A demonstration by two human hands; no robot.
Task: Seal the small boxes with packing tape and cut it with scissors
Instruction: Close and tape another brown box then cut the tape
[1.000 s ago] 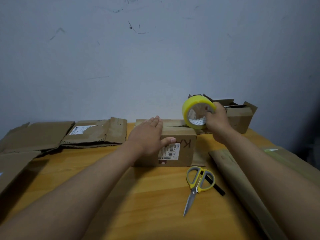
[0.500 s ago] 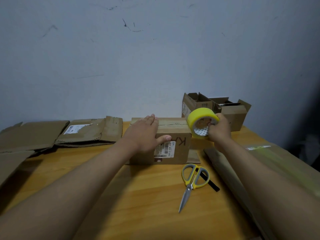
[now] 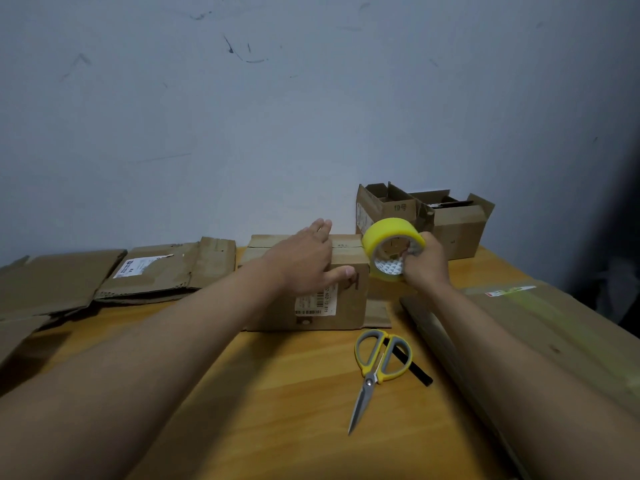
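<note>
Left hand [image 3: 304, 263] lying flat on box [image 3: 349, 299], pinning flaps. Right hand [image 3: 426, 263] gripping tape [image 3: 391, 233] at box's right edge, likely for sealing. Scissors [image 3: 379, 367] waiting on desk [image 3: 294, 393].

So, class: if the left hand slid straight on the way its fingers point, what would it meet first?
Past the box top, the left hand would probably meet the wall first, though depth is unclear.

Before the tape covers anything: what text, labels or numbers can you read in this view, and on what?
White barcode label on the box under the left hand: digits too blurred to read.
Dark marker letter beside it: partly hidden by the thumb, unreadable.
White label on the flattened cardboard: too small.
Print on the open box: illegible.
</note>
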